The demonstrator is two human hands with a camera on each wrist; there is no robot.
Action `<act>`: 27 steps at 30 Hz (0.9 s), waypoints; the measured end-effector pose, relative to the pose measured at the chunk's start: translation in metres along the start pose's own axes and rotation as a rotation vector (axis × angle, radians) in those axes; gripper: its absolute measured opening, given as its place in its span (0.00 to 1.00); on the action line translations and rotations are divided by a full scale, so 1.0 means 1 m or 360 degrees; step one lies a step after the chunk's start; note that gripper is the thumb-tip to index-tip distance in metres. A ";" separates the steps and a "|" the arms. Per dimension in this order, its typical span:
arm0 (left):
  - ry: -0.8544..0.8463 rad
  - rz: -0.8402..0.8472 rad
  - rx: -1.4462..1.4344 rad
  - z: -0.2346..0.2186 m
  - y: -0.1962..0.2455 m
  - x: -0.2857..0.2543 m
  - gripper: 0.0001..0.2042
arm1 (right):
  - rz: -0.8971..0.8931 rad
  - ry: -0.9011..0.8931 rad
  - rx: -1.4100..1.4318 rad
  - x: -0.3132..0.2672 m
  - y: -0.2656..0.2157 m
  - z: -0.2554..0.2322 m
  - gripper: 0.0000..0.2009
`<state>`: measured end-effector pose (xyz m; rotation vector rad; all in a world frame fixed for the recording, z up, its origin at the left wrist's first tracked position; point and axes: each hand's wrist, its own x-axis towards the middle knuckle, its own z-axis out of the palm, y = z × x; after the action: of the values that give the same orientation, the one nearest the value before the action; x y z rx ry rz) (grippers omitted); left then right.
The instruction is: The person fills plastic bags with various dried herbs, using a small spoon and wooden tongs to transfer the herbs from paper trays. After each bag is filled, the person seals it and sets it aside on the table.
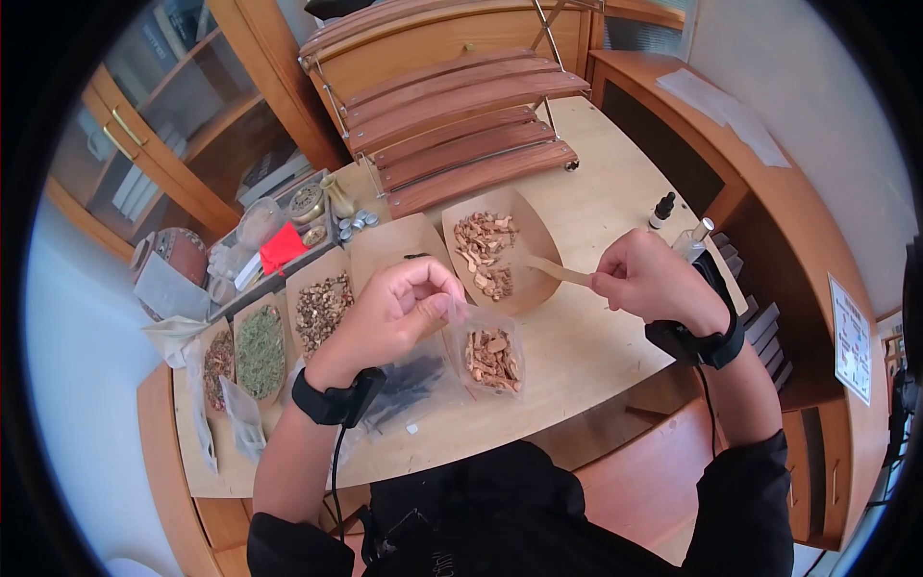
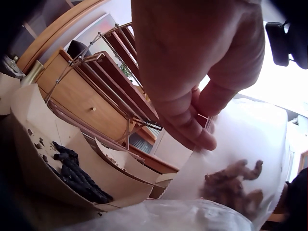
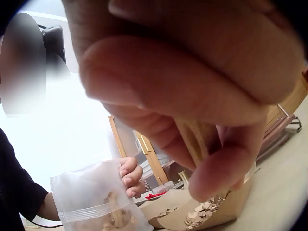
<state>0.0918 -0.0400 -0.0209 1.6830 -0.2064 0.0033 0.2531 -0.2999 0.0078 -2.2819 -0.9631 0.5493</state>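
My left hand [image 1: 396, 310] pinches the upper edge of a frosted zip bag [image 1: 517, 373], which hangs over the near part of the table. Dried brown chips [image 1: 492, 360] lie in its bottom. In my right hand [image 1: 649, 281] is the handle of a pale, flat wooden spoon-like tool [image 1: 562, 273], held between thumb and fingers. The tool's far end reaches over the right side of a paper tray [image 1: 534, 219]. More of the brown chips [image 1: 484, 238] lie in that tray. In the right wrist view, my fingers hide most of the tool [image 3: 193, 139].
Left of the bag stand paper trays of mixed dried bits [image 1: 322, 313] and green herb [image 1: 261, 354]. Dark strips [image 2: 77, 175] lie in another tray. A folding wooden rack [image 1: 452, 106] stands behind; a dropper bottle [image 1: 662, 210] and a glass bottle [image 1: 694, 237] are at the right.
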 end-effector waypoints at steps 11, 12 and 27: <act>-0.0022 -0.0027 0.0001 0.004 -0.003 0.001 0.02 | -0.0428 0.0170 -0.0080 0.027 -0.004 0.023 0.09; -0.0017 -0.0018 0.0005 0.004 -0.003 0.002 0.02 | -0.0484 0.0191 -0.0100 0.030 -0.005 0.025 0.09; -0.0054 -0.0104 -0.0001 0.005 -0.002 0.003 0.07 | -0.0609 0.0424 -0.0862 0.013 -0.016 0.056 0.08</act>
<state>0.0945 -0.0453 -0.0236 1.6892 -0.1770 -0.0740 0.2214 -0.2613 -0.0243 -2.4378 -1.4941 -0.2028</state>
